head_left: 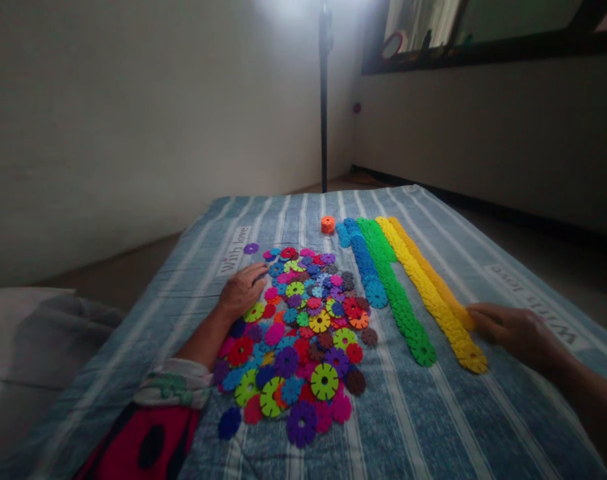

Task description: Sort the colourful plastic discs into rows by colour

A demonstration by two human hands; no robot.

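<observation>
A heap of mixed-colour flower-shaped plastic discs [286, 360] with slotted edges and centre holes lies on the cloth. My left hand [242, 291] rests palm down at the heap's left side, its fingers stretched out over the edge. To the right run overlapping rows of discs: a short blue row [364, 260], a green row [401, 310] and a long yellow row [428, 290]. My right hand [508, 330] has its fingertips closed on a yellow disc [466, 319] at the near end of the outermost yellow-orange row [441, 287].
An orange stack of discs [327, 225] stands at the far ends of the rows. One purple disc [251, 249] lies apart at the left. A striped blue cloth [383, 420] covers the surface. Behind its far edge rises a dark lamp pole [323, 120].
</observation>
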